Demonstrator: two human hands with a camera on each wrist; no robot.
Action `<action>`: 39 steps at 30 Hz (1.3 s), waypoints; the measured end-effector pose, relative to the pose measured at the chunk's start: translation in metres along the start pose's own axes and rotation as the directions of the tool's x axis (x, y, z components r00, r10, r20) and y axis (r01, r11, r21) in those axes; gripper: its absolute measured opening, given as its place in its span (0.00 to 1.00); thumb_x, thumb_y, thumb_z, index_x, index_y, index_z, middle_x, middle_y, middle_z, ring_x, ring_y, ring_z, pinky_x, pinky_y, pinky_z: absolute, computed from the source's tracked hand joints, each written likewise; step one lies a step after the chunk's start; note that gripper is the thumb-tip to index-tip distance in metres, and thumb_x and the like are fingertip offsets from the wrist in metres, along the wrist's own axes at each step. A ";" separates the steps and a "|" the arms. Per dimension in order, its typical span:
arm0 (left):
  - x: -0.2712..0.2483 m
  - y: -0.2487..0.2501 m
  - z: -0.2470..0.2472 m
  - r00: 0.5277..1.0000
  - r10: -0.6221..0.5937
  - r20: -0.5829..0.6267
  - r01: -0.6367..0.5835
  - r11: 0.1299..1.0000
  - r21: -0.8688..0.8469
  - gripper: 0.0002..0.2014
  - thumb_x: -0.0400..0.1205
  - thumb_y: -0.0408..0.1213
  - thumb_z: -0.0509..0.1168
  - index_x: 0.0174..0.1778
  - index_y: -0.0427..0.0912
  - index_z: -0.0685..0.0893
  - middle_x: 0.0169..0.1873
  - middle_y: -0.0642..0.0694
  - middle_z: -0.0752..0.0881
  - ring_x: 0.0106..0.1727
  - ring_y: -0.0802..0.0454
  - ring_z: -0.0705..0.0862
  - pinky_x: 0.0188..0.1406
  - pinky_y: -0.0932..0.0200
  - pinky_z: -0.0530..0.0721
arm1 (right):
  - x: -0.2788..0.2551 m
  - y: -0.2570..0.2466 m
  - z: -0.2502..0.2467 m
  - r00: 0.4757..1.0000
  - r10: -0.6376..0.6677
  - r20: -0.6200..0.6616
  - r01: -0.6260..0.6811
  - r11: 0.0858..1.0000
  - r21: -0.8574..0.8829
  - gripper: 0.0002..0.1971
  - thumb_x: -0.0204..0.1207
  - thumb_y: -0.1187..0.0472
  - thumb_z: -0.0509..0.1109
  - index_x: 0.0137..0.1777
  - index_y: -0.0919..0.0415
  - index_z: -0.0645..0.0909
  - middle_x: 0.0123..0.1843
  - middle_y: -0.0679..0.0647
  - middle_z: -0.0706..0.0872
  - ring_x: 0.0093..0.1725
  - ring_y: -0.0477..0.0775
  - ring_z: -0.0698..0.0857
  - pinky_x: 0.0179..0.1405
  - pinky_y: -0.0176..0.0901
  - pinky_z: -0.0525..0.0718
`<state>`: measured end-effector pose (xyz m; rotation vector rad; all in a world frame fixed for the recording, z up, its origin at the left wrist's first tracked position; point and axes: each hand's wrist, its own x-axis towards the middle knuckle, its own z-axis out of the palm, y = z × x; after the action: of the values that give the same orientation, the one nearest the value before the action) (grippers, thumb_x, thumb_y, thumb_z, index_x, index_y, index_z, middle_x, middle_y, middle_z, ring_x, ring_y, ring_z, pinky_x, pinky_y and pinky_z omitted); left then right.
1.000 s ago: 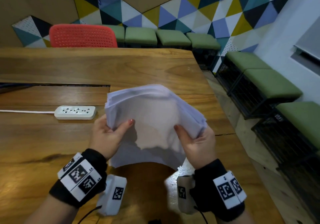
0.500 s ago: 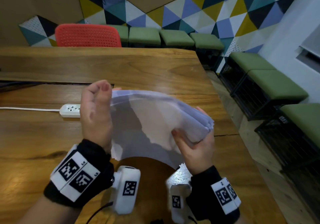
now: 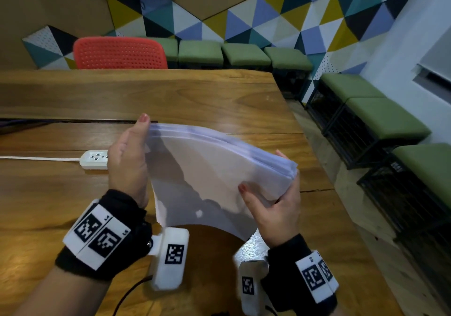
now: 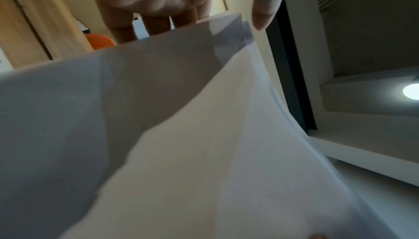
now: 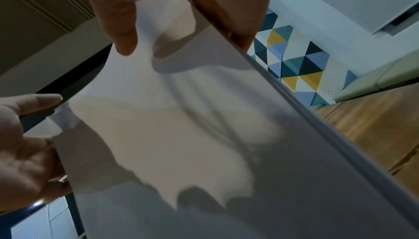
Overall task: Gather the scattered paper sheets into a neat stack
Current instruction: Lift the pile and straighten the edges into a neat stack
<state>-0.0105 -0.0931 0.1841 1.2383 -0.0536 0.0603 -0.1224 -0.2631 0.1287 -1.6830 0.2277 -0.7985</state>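
A stack of white paper sheets (image 3: 214, 169) hangs bowed above the wooden table (image 3: 195, 96), held between both hands. My right hand (image 3: 275, 208) pinches the stack's right end, thumb (image 5: 122, 27) on top and fingers underneath. My left hand (image 3: 129, 154) stands upright with straight fingers against the stack's left edge. In the left wrist view the paper (image 4: 204, 135) runs between the left thumb (image 4: 260, 15) and the fingers behind it. In the right wrist view the paper (image 5: 181, 117) fills most of the frame. The sheets' right edges look nearly flush.
A white power strip (image 3: 94, 159) with its cable lies on the table just left of my left hand. A red chair (image 3: 119, 53) and green stools (image 3: 244, 54) stand beyond the far edge. Green benches (image 3: 380, 118) line the right wall past the table's right edge.
My left hand let go of the near left corner and rose upright against the stack's left edge. The fanned sheets have drawn closer together. My right hand kept its pinch.
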 end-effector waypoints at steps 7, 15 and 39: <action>0.001 0.000 0.001 0.998 -0.020 -0.063 0.021 1.000 0.016 0.11 0.80 0.46 0.64 0.34 0.48 0.79 0.18 0.60 0.83 0.22 0.67 0.80 0.20 0.74 0.75 | 0.000 -0.002 0.000 0.999 0.046 -0.011 -0.045 0.997 0.062 0.41 0.54 0.38 0.80 0.68 0.39 0.67 0.58 0.37 0.82 0.59 0.45 0.85 0.49 0.42 0.88; 0.000 0.004 0.006 0.996 -0.032 -0.079 0.033 0.999 0.021 0.12 0.81 0.45 0.63 0.31 0.48 0.80 0.15 0.60 0.82 0.19 0.69 0.80 0.17 0.76 0.73 | -0.002 -0.005 -0.001 0.999 0.027 -0.024 -0.025 0.998 0.051 0.43 0.55 0.45 0.83 0.70 0.49 0.67 0.58 0.49 0.82 0.56 0.40 0.85 0.43 0.33 0.87; 0.008 0.003 0.004 0.990 -0.085 -0.112 0.087 0.996 0.016 0.10 0.79 0.47 0.64 0.33 0.50 0.77 0.20 0.58 0.80 0.23 0.65 0.79 0.23 0.70 0.75 | 0.001 -0.008 -0.002 0.998 -0.057 -0.015 0.057 0.997 0.050 0.37 0.57 0.51 0.79 0.67 0.45 0.68 0.57 0.49 0.82 0.54 0.40 0.85 0.43 0.27 0.85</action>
<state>-0.0025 -0.0955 0.1882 1.2549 0.0969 0.0548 -0.1249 -0.2630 0.1364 -1.6427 0.1682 -0.8516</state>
